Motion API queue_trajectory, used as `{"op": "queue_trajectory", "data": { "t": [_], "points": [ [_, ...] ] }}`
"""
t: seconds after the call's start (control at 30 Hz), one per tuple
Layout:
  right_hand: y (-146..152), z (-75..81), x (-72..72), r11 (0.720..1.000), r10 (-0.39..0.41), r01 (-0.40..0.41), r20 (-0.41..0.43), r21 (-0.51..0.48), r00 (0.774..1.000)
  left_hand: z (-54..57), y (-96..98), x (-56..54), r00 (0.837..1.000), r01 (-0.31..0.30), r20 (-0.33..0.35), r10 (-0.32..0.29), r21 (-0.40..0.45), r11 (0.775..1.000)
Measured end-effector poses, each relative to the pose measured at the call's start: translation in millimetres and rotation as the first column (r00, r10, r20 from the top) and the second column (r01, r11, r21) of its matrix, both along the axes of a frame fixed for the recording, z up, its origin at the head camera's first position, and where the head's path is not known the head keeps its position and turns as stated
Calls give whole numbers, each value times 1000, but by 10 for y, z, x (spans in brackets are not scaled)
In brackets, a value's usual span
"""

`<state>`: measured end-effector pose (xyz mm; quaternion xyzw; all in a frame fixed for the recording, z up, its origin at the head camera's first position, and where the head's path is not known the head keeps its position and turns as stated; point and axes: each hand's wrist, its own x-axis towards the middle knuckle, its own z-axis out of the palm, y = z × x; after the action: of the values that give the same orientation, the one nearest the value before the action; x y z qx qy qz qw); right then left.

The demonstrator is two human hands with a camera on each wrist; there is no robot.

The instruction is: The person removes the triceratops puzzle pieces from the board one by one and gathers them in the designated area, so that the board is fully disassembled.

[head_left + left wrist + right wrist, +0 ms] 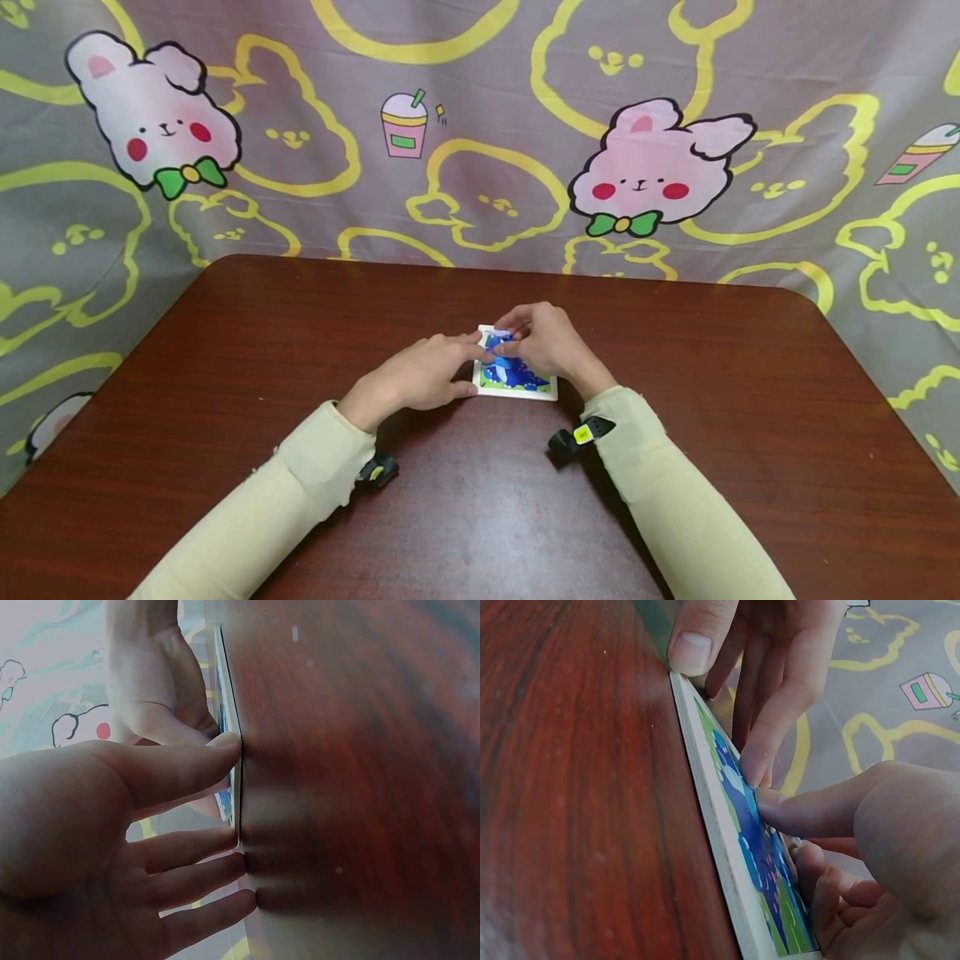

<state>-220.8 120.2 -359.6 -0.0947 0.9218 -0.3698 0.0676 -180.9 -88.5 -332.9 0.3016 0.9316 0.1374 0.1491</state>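
A flat puzzle board (pixel 517 394) with a white frame and a blue dinosaur picture lies on the table. My left hand (pixel 423 371) is at its left side, thumb at the near left corner and other fingers extended; the left index finger (pixel 759 754) touches the picture. In the right wrist view, my right hand (pixel 900 847) bends over the board's far part, its thumb on the picture and its fingers curled. Between the right thumb and fingers shows a small lavender-and-blue puzzle piece (pixel 500 333), partly hidden. The right hand covers the board's upper right.
The brown wooden table (pixel 480 517) stretches around the board on all sides. Behind it hangs a grey curtain (pixel 480 108) with yellow outlines and cartoon rabbits. Each wrist bears a small black camera, such as the right camera (pixel 564 447).
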Motion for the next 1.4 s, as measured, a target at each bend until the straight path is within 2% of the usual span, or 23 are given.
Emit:
{"op": "queue_trajectory", "data": {
  "t": [0.2,0.67,0.9,1.17,1.4],
  "points": [
    [22,-2,-4,1000,0,0,-5,9,1000,-3,5,1,1000,0,0,0,-3,1000],
    [50,-16,-2,999,40,-41,-82,-7,996,2,10,9,1000,2,1,-2,11,1000],
    [69,-7,-11,1000,18,-18,-57,-8,998,5,13,-5,1000,1,1,-1,8,1000],
    [144,-7,-46,997,-27,25,-24,-80,999,16,20,-8,1000,3,-11,-3,3,1000],
    [153,12,-57,996,-30,28,-13,-88,999,24,23,5,1000,-7,-1,7,-6,1000]
  ]
}}
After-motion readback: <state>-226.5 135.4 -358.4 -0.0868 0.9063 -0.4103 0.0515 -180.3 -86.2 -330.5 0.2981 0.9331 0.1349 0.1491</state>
